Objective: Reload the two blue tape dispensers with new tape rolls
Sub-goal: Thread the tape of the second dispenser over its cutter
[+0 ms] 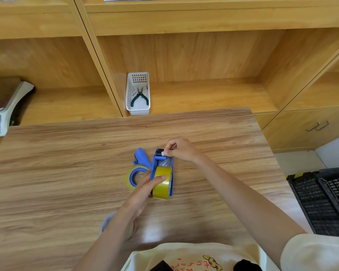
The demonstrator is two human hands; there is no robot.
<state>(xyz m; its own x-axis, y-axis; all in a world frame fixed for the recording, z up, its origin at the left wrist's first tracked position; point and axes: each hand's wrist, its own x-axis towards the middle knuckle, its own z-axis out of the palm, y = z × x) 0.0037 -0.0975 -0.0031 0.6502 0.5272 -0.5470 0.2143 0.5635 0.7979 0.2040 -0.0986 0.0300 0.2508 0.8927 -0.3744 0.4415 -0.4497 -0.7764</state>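
Note:
Two blue tape dispensers lie at the middle of the wooden table (67,163). The right dispenser (157,160) carries a yellow tape roll (162,182). My left hand (145,187) grips that roll and the dispenser's body, thumb across the roll. My right hand (179,148) pinches the loose tape end at the dispenser's roller head, and a clear strip of tape stretches from the roll to my fingers. The left dispenser (142,156) lies flat beside it with a yellow roll (134,177) on its hub. Another roll (108,222) sits half hidden under my left forearm.
A white basket (138,112) with green-handled pliers (139,97) stands on the shelf behind the table. A weighing scale (2,106) sits at the far left. Black plastic crates (325,200) lie on the floor at the right. Cabinet doors with handles (317,126) are at the right.

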